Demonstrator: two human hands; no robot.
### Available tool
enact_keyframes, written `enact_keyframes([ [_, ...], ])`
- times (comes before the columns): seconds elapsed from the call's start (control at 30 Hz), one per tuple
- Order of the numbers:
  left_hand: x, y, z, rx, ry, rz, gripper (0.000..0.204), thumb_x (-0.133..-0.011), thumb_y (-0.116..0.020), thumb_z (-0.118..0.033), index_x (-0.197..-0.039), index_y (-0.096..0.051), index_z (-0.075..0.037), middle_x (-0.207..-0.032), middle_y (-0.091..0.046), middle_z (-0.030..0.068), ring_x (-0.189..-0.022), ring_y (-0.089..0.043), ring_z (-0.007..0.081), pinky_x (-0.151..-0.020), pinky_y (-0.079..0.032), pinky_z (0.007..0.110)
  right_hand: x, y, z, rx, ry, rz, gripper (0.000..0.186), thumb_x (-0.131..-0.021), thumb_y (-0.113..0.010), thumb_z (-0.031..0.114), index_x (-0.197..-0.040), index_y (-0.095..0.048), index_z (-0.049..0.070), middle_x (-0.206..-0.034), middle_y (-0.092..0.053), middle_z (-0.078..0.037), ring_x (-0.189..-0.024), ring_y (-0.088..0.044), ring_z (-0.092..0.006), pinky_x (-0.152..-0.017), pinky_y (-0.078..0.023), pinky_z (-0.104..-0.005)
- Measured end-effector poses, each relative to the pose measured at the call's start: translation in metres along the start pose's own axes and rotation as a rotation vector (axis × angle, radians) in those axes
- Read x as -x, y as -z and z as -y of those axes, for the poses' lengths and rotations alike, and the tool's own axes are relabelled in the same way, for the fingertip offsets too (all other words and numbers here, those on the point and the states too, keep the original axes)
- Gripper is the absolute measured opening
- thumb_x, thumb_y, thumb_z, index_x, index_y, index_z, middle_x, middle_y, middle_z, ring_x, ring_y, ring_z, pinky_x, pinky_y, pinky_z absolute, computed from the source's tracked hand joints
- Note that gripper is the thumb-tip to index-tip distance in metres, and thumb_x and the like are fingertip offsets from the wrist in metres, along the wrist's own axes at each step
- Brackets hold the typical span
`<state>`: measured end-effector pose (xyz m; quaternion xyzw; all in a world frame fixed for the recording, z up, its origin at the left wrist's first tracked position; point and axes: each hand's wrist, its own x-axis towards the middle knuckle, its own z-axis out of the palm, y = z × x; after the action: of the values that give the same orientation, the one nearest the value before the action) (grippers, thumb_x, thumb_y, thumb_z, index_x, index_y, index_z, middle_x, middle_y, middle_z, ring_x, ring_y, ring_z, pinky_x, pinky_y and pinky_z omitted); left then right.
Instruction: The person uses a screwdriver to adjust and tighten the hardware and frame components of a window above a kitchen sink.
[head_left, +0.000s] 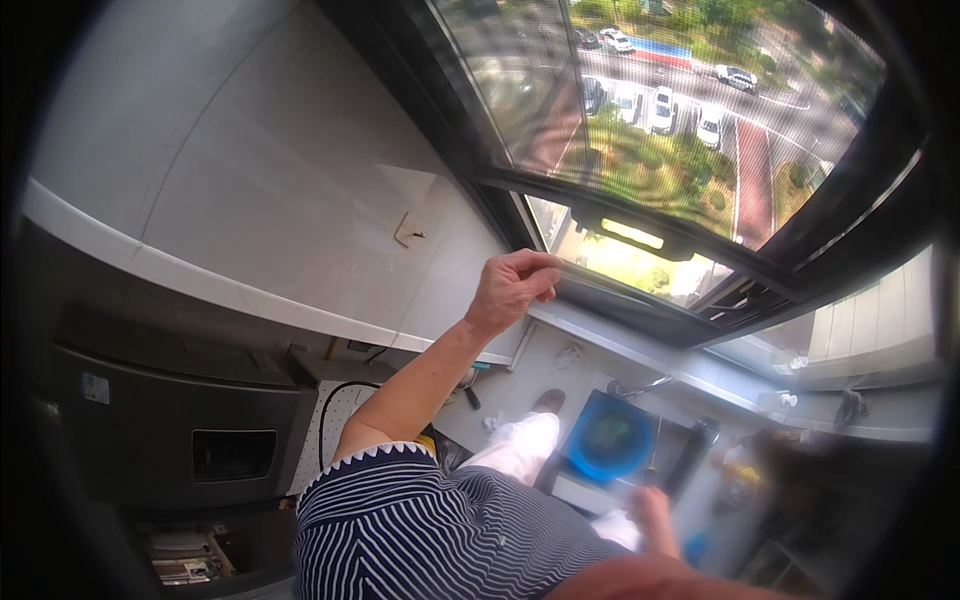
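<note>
My left hand [515,288] is raised beside the lower corner of a dark window frame [640,300]. Its thumb and fingers are pressed together in a pinch; whatever may lie between them is too small or hidden to make out. Just past the fingertips, the window's fine mesh screen [660,150] carries a dark handle piece [632,236] on its lower bar. Lower down, my right hand [652,512] hangs near a blue round basin [610,437], smeared by motion, so its fingers cannot be read.
A white wall with a small hook plate [408,230] rises on the left above a white ledge [250,300]. Below it stands a dark appliance [180,430]. A metal faucet [640,387] is by the basin. Dim clutter [840,480] fills the right side.
</note>
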<state>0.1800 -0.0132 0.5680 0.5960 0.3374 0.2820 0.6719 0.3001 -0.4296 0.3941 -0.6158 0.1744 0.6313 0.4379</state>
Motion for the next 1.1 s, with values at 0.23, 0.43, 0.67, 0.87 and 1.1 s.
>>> enact_keyframes([
  [0.23,-0.031,0.038,-0.146,0.019,-0.606,-0.340,0.012,-0.085,-0.060,-0.006,-0.095,-0.064,-0.001,-0.075,-0.061,0.0026,-0.065,-0.056,0.0080,-0.059,-0.045,0.019,0.083,-0.094,0.111,0.380,0.289,0.111,0.014,-0.075,-0.060,0.005,-0.084,-0.049,0.001,-0.064,-0.052,-0.007,-0.048,-0.053,-0.0161,-0.037,-0.041,-0.0280],
  [0.43,-0.055,0.066,-0.225,0.009,-0.852,-0.694,0.012,-0.086,-0.058,-0.005,-0.094,-0.061,0.003,-0.075,-0.061,0.0047,-0.062,-0.059,0.0100,-0.057,-0.048,0.021,0.106,-0.105,0.132,0.528,0.385,0.160,0.017,-0.076,-0.061,0.008,-0.088,-0.050,0.002,-0.065,-0.053,-0.006,-0.050,-0.055,-0.0162,-0.040,-0.042,-0.0284],
  [0.67,-0.083,0.101,-0.252,-0.069,-1.030,-0.909,0.010,-0.086,-0.052,-0.001,-0.090,-0.058,0.004,-0.072,-0.062,0.0078,-0.055,-0.062,0.0130,-0.050,-0.050,0.022,0.122,-0.104,0.093,0.550,0.422,0.167,0.017,-0.076,-0.060,0.008,-0.088,-0.051,0.001,-0.066,-0.053,-0.006,-0.051,-0.054,-0.0157,-0.042,-0.042,-0.0287],
  [0.87,-0.099,0.100,-0.271,-0.475,-1.081,-1.086,0.011,-0.084,-0.052,-0.003,-0.087,-0.061,0.003,-0.064,-0.062,0.0064,-0.053,-0.063,0.0131,-0.049,-0.049,0.024,0.116,-0.090,0.084,0.554,0.532,0.267,0.013,-0.076,-0.060,0.007,-0.085,-0.051,0.002,-0.067,-0.052,-0.006,-0.054,-0.052,-0.0148,-0.049,-0.041,-0.0268],
  [1.1,-0.123,0.110,-0.287,-0.929,-1.047,-1.284,0.010,-0.078,-0.056,-0.008,-0.079,-0.065,-0.003,-0.068,-0.065,0.0122,-0.054,-0.063,0.0252,-0.059,-0.051,0.035,0.118,-0.086,0.093,0.497,0.555,0.315,0.012,-0.077,-0.059,0.008,-0.084,-0.052,0.002,-0.066,-0.053,-0.005,-0.054,-0.053,-0.0139,-0.048,-0.043,-0.0263],
])
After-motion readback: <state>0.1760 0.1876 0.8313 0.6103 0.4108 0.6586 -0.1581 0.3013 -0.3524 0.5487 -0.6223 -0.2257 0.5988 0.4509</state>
